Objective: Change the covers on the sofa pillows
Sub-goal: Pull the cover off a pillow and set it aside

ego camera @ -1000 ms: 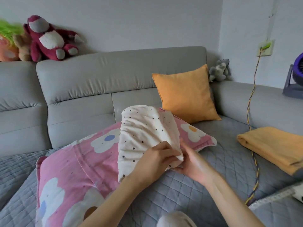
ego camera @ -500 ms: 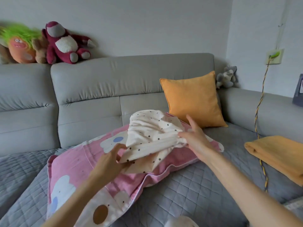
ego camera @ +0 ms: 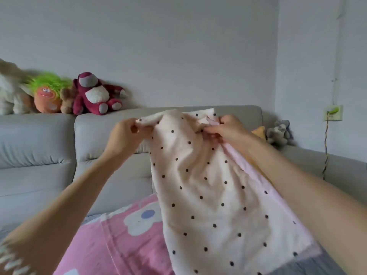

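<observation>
A cream pillow cover with dark dots (ego camera: 208,191) hangs unfolded in front of me, held up by its top edge. My left hand (ego camera: 127,135) pinches the top left corner. My right hand (ego camera: 228,130) grips the top right corner, where a pale pink lining shows. Below it on the sofa seat lies a pink pillow with white flowers (ego camera: 119,235). An orange pillow (ego camera: 259,132) is mostly hidden behind my right hand and the cover.
The grey sofa backrest (ego camera: 49,147) runs behind. Plush toys sit on top of it: a dark red bear (ego camera: 95,96), a green-haired orange one (ego camera: 47,96), and a grey one (ego camera: 278,132) in the corner. A wall socket (ego camera: 334,113) has a cable hanging down.
The dotted cover was bunched on the pink pillow; both hands have lifted it and spread it so it hangs open. The view has tilted upward.
</observation>
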`<state>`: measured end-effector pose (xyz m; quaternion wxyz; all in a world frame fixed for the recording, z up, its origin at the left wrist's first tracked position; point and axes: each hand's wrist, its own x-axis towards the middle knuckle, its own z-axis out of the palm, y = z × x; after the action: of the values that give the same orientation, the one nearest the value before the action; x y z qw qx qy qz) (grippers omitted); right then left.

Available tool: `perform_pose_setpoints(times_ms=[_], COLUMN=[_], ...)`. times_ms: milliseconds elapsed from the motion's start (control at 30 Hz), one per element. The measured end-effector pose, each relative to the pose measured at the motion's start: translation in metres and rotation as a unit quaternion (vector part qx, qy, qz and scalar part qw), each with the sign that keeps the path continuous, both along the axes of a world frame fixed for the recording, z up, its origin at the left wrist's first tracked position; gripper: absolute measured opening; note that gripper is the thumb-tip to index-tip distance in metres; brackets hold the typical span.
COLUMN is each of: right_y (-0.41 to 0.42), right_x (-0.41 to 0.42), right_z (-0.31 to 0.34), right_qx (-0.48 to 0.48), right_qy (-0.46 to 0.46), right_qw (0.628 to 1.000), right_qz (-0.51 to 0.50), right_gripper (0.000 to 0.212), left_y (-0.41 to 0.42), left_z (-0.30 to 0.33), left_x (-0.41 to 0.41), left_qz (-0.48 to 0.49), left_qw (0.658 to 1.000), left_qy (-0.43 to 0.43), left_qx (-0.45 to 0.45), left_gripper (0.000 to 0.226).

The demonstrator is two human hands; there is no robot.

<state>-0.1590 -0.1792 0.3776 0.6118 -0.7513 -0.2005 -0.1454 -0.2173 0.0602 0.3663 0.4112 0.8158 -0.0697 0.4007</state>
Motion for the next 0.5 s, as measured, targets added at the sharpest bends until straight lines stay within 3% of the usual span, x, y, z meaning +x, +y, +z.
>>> perform_pose_setpoints(times_ms=[67, 133, 200, 333, 400, 500], right_y=[0.005, 0.011, 0.020, 0.035, 0.037, 0.031], right_x=[0.021, 0.037, 0.048, 0.050, 0.045, 0.035], right_z=[-0.003, 0.009, 0.030, 0.054, 0.034, -0.028], right_qx=[0.022, 0.053, 0.075, 0.133, 0.161, 0.090], right_qy=[0.017, 0.021, -0.035, -0.125, -0.093, -0.057], right_qw=[0.998, 0.996, 0.995, 0.983, 0.982, 0.994], right_qz=[-0.058, -0.064, -0.062, -0.022, 0.021, 0.011], right_gripper=[0.015, 0.018, 0.021, 0.022, 0.029, 0.022], left_y=[0.008, 0.014, 0.012, 0.005, 0.004, 0.014], left_z=[-0.003, 0.008, 0.031, 0.072, 0.059, -0.002], left_x=[0.021, 0.039, 0.047, 0.043, 0.034, 0.019], left_qz=[0.011, 0.060, 0.074, -0.026, -0.016, 0.021], left_qw=[0.999, 0.997, 0.995, 0.970, 0.975, 0.991], left_qy=[0.047, 0.034, -0.058, -0.192, -0.194, -0.128], left_qx=[0.011, 0.027, -0.024, -0.149, -0.107, -0.030], left_gripper=[0.033, 0.024, 0.029, 0.040, 0.036, 0.025])
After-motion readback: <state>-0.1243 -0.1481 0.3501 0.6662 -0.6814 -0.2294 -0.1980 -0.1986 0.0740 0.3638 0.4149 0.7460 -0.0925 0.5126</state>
